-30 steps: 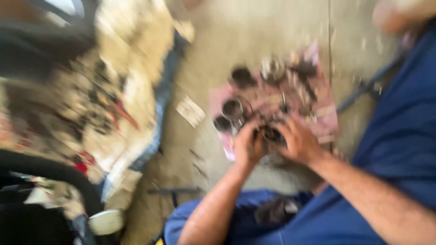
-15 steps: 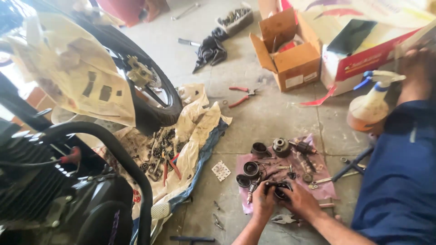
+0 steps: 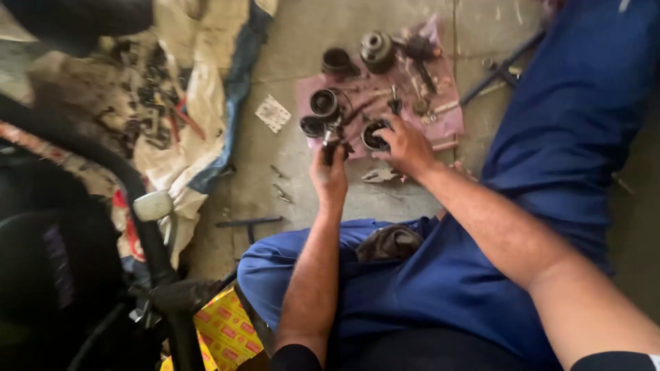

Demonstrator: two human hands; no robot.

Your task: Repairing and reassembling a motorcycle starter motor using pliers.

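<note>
Your left hand (image 3: 328, 175) reaches straight out toward twelve o'clock, forearm long and level, its grip clenched around a small dark metal part (image 3: 333, 141) held upright just above the floor. Your right hand (image 3: 407, 148) comes in from four o'clock, wrist bent, fingers curled over a round dark ring-shaped part (image 3: 375, 135) that lies at the near edge of the pink cloth (image 3: 447, 124); whether that grip actually clasps the ring or only rests on it, you cannot tell.

You sit on a bare concrete floor (image 3: 302, 41), grey and dusty, blue trousers (image 3: 426, 288) spread below your arms. The pink cloth lies at twelve o'clock of your hands, stained and crumpled, carrying greasy round metal parts: two cup-like sleeves (image 3: 323, 103) at eleven o'clock, a stepped gear-like hub (image 3: 377, 48) farther out. At nine to ten o'clock a grimy white sack (image 3: 199, 82) is spread out with small dark hardware and red-handled pliers (image 3: 184, 117) on it. A black tubular motorcycle frame (image 3: 148, 227) curves past at eight o'clock.
</note>
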